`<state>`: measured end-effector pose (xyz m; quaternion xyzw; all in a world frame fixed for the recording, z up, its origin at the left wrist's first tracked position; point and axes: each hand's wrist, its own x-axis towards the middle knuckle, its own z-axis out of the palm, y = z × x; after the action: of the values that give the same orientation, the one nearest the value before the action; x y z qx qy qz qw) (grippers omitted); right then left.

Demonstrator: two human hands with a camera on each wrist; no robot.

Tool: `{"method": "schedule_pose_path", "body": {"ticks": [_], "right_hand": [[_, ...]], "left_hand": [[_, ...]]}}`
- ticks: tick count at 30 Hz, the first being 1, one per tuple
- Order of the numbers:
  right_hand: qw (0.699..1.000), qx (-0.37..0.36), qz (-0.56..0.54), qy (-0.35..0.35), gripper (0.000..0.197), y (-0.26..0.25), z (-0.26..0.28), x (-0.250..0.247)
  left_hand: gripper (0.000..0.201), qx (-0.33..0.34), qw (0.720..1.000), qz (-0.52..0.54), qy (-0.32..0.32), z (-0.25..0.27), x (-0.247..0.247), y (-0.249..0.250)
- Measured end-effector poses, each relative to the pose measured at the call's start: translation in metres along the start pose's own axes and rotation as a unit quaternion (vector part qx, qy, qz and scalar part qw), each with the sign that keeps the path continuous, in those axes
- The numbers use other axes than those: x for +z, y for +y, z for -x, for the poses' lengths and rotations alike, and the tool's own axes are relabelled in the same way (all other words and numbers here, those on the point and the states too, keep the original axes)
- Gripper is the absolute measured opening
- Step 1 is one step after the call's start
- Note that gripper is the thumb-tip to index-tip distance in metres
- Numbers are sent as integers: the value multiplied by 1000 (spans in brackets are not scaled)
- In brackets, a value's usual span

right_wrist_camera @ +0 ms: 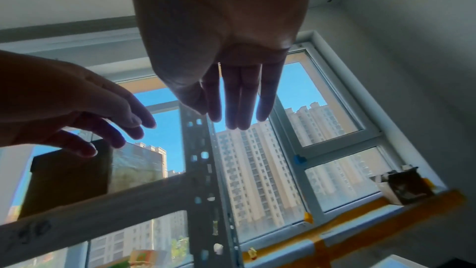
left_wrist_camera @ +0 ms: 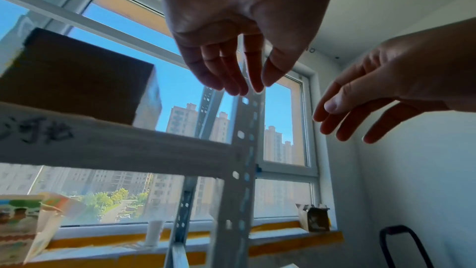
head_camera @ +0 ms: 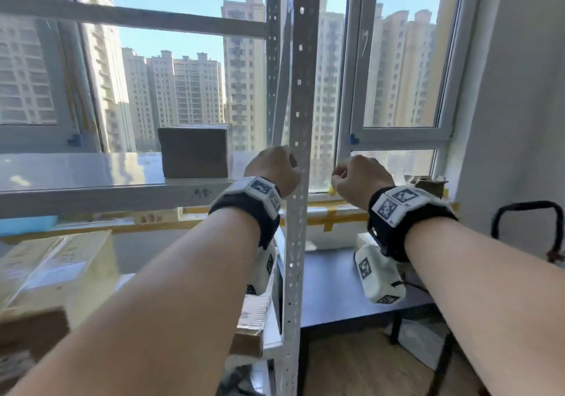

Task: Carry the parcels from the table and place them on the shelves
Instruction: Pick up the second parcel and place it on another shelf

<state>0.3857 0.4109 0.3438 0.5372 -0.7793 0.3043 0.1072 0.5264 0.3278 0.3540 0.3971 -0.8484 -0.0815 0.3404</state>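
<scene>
Where shelved, brown parcel (head_camera: 194, 152) upright.

From the head view your fingers are out of sight behind the backs of your left hand (head_camera: 272, 169) and right hand (head_camera: 360, 178). The parcels (head_camera: 58, 273) on the lower shelf are blurred and cut off at the left edge, their labels unreadable. The scrawl (head_camera: 201, 193) on the shelf beam is too small to read.

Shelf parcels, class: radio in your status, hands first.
Left hand open, empty; right hand open, empty. Brown parcel sits on shelf. Upright post stands between hands.
</scene>
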Motion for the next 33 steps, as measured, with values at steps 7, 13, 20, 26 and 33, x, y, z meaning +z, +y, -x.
{"method": "schedule_pose_path", "body": {"ticks": [7,13,20,26,33], "right_hand": [[996,48,56,-39,24,103,42,-16],[993,78,53,-67,25,178,64,-4],[985,147,-5,-91,30,264,74,34],[970,226,-52,-78,25,341,50,76],[965,243,-53,-83,24,407,-24,122]], "left_hand": [[33,9,994,-58,-88,30,87,71],[37,-1,986,-60,-154,48,160,121],[41,0,973,-57,-224,42,257,147],[40,-45,969,33,-242,3,345,146],[33,-67,959,57,-268,-72,434,132]]}}
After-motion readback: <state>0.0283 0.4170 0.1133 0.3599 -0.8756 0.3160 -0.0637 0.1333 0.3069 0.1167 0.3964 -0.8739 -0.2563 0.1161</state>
